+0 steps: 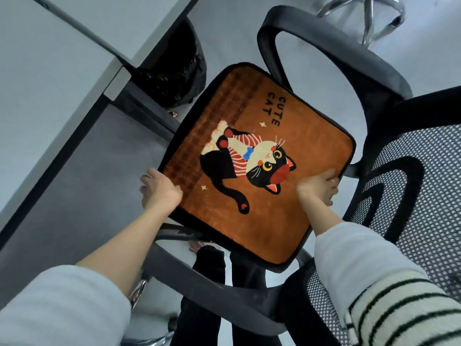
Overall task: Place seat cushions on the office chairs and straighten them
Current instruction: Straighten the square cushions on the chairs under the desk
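A square brown seat cushion [287, 208] with a black border, a cartoon cat and the words "CUTE CAT" lies on the seat of a black office chair [349, 53]. My left hand [159, 188] grips the cushion's left corner, fingers curled under the edge. My right hand [319, 186] holds its right edge beside the chair's mesh backrest [409, 196], fingers curled over the border. The cushion covers the seat entirely. The near armrest [214, 290] passes below the cushion, the far armrest arches above it.
A grey desk [50, 71] runs along the left, with a dark panel beneath it. A bin lined with a black bag [174, 78] stands under the desk, close to the cushion's far corner. Another chair's chrome base [366, 18] shows at the top right. My legs in black trousers [212, 283] are below the chair.
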A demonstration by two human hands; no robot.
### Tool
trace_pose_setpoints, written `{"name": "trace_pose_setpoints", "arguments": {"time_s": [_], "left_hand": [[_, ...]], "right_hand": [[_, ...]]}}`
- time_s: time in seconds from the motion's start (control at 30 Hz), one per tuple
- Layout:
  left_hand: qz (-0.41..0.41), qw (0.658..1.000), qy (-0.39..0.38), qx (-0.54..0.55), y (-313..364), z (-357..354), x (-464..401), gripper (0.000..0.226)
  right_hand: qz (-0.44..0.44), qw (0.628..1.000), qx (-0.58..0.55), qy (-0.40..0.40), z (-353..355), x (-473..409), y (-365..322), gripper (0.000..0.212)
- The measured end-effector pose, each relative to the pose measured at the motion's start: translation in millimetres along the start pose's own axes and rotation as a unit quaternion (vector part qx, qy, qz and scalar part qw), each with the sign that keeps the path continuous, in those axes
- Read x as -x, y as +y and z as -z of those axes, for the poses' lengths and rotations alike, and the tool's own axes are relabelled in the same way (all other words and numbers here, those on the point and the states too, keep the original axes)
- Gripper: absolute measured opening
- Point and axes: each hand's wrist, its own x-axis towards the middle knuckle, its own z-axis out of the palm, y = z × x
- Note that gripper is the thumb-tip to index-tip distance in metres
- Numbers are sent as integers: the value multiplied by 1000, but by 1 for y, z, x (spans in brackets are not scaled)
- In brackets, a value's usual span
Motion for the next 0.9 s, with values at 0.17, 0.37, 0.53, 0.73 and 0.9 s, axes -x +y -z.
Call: {"name": "trace_pose_setpoints", "arguments": {"time_s": [0.17,0.37,0.53,0.73,0.9], "left_hand": [[-130,989,-6,-75,15,-9,-35,49],[-157,982,104,11,10,-17,-55,38],[-152,982,101,52,-5,-23,-52,52],[-142,981,101,91,-7,-24,-50,57],[-149,978,117,89,-11,-29,-48,55]], "right_hand": [[296,944,103,100,1,-45,-52,58],[368,921,112,55,2,-82,-97,54],[398,908,126,35,-8,-84,-94,57],[406,900,153,47,-7,-83,-95,57],[405,900,156,40,-6,-82,-91,57]]}}
